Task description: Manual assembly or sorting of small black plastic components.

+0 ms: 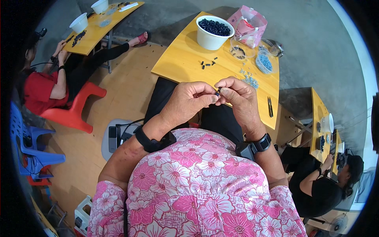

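Note:
Between my two hands, just off the near edge of the yellow table, is a small black part. My left hand pinches it between thumb and forefinger. The thumb and fingertips of my right hand close on it from the other side. Its exact kind is too small to tell. Several similar black pieces lie loose on the tabletop beyond my hands. Beside them, a scatter of small clear-blue pieces lies nearer my right hand.
A white tub of black parts stands at the back, beside a pink bag. Clear containers hold blue and black pieces. Black tweezers lie by the right edge. People sit at other tables left and right; a red stool is at left.

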`<action>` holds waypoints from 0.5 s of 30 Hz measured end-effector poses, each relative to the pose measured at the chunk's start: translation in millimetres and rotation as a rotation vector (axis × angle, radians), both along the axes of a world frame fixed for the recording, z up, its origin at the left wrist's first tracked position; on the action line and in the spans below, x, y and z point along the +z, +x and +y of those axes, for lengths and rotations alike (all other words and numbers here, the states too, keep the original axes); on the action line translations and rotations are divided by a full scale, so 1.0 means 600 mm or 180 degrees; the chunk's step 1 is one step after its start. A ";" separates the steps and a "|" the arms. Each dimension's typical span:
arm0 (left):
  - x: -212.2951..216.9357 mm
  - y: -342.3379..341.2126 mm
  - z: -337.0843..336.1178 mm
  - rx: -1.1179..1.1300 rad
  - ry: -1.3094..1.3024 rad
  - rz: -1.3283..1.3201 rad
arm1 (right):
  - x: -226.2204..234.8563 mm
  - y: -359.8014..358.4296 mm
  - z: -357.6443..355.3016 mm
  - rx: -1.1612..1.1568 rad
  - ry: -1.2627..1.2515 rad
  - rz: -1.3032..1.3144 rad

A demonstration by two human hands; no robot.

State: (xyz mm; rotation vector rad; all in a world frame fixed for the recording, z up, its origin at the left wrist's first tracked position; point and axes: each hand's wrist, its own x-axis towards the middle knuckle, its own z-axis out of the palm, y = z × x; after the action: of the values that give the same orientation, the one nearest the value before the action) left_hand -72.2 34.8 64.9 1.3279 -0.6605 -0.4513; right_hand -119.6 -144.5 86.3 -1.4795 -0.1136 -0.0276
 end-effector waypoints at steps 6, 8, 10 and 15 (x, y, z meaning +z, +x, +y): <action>-0.009 0.000 -0.006 0.0078 -0.0174 0.0095 | -0.003 0.003 0.002 -0.0084 -0.0199 -0.0182; -0.009 0.000 -0.004 0.0075 -0.0184 0.0101 | 0.000 0.002 0.005 -0.0134 -0.0362 -0.0232; -0.007 -0.001 -0.002 -0.0018 -0.0164 0.0207 | 0.001 0.002 0.006 -0.0187 -0.0526 -0.0284; -0.012 -0.003 -0.002 0.0076 -0.0133 0.0104 | -0.005 -0.001 0.011 -0.0462 -0.1105 -0.0752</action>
State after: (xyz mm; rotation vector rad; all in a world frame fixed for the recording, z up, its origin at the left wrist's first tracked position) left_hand -73.8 33.7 57.5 1.2853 -0.6233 -0.4367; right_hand -120.0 -138.2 83.3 -1.8257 -0.2103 -0.3142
